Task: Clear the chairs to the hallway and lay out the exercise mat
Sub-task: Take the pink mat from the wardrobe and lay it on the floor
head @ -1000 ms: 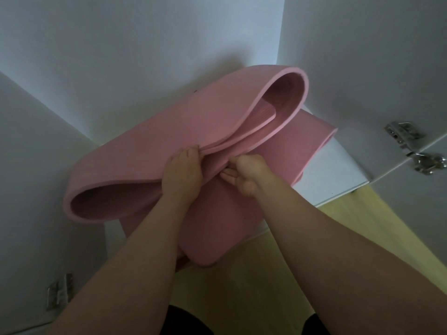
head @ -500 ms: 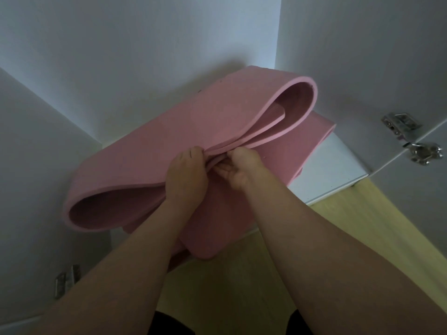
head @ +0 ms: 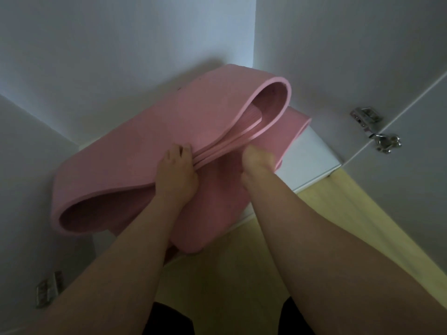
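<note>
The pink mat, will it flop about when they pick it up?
Probably floppy: the mat bends in soft loops and one end droops off the shelf. Likely light, as it looks like thick foam. It may unfold, since the left hand and right hand hold loose layers.

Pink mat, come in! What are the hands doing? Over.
Left hand grips folded layers' edge. Right hand, blurred, curled on lower layers. Pink mat folded, on white shelf, not laid out. Open cupboard door close at right.

The pink exercise mat [head: 150, 141] looks like matt, thick foam. The hinge [head: 377, 131] is shiny metal. The floor [head: 338, 213] looks like pale smooth wood.
</note>
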Action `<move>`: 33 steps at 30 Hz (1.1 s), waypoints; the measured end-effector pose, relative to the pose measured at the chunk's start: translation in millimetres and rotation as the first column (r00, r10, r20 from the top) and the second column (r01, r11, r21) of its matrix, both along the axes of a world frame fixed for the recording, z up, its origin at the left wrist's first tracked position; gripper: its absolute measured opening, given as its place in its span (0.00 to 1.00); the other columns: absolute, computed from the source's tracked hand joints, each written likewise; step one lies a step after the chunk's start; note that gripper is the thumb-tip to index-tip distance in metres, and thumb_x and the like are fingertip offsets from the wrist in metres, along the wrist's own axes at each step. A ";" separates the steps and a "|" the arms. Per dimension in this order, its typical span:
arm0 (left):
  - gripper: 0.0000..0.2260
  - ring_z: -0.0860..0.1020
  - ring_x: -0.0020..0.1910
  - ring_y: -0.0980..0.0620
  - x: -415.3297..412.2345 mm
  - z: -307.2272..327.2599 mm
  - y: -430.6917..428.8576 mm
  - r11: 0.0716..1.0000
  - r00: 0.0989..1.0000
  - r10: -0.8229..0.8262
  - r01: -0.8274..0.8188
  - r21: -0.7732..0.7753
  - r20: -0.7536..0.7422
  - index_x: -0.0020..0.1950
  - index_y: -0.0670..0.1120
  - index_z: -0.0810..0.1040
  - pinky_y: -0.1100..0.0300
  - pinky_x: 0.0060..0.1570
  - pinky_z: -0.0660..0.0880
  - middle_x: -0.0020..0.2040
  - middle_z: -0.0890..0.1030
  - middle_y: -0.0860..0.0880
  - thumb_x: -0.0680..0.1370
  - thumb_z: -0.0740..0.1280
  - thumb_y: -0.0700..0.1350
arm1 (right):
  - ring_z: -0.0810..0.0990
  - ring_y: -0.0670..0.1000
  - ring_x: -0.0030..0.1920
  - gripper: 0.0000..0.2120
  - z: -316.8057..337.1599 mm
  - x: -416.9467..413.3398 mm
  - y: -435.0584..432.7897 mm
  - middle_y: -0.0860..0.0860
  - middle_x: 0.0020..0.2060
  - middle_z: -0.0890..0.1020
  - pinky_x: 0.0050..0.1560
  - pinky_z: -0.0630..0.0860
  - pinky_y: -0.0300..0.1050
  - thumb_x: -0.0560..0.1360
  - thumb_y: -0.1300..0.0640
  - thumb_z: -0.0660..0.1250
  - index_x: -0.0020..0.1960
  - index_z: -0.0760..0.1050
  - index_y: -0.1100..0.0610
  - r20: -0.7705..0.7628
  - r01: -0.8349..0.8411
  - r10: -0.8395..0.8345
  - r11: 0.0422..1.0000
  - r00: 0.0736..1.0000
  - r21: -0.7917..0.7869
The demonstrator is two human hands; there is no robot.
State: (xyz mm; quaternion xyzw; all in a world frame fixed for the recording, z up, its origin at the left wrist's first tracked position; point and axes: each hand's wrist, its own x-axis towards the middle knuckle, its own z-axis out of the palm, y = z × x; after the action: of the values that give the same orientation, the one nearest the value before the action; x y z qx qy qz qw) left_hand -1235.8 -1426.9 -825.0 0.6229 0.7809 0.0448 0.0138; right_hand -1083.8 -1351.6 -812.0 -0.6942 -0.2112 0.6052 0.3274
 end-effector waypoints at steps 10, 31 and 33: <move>0.27 0.72 0.64 0.37 2.9 2.0 5.2 0.996 0.989 0.012 -0.025 -0.089 -0.145 0.73 0.43 0.66 0.45 0.61 0.71 0.71 0.70 0.38 0.75 0.68 0.43 | 0.83 0.59 0.48 0.16 -34.6 49.5 -2.6 0.57 0.51 0.83 0.54 0.81 0.56 0.75 0.66 0.64 0.62 0.77 0.60 -0.022 0.141 -0.148 0.972 0.989 -0.186; 0.26 0.80 0.57 0.39 38.3 11.6 -21.5 0.987 0.996 -0.091 0.092 -0.130 0.018 0.72 0.46 0.70 0.49 0.50 0.76 0.63 0.80 0.44 0.77 0.63 0.56 | 0.84 0.63 0.53 0.15 -28.3 26.2 -14.8 0.62 0.50 0.84 0.56 0.82 0.60 0.73 0.74 0.58 0.55 0.79 0.66 -0.586 -0.352 0.231 0.931 0.776 -0.099; 0.30 0.78 0.61 0.41 43.4 2.3 -21.0 0.979 0.993 -0.112 0.104 -0.173 -0.033 0.76 0.45 0.65 0.49 0.54 0.75 0.68 0.76 0.45 0.76 0.64 0.54 | 0.84 0.62 0.55 0.10 -24.5 23.4 -16.2 0.61 0.53 0.84 0.59 0.80 0.62 0.76 0.64 0.68 0.56 0.79 0.63 -0.578 -0.325 0.195 0.937 0.793 -0.129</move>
State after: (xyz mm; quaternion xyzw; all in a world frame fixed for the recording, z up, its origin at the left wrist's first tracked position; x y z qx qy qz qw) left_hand -1192.4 -1447.9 -822.7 0.6617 0.7470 -0.0362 0.0530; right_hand -1060.4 -1367.8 -836.6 -0.4839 -0.1317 0.8397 0.2082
